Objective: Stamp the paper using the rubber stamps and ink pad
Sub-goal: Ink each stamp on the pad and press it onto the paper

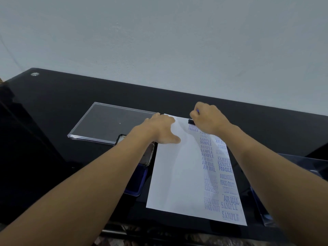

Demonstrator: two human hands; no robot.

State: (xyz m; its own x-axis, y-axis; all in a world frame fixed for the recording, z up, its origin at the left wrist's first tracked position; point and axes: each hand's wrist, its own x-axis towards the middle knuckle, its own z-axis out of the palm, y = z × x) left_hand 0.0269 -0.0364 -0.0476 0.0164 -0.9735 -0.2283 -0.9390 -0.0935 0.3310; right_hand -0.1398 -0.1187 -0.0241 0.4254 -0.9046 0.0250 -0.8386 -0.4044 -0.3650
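Black desk [71,96] is carrying everything, w/ the paper [177,174] lying lengthwise at centre, its right half filling w/ blue imprints & its left half blank. Clear plastic lid [106,121] is sitting far left, out of the working area. Ink pad [137,188] is lying open just left of the paper, partly under the left forearm, prob. so re-inking is a short reach. Left hand [159,128] is pressing flat, fingers straight, on the paper's far left corner so the sheet isn't sliding. Right hand [207,118] is curling round the stamp [190,121], pushing it down at the paper's far edge, just beyond the FRAGILE mark.
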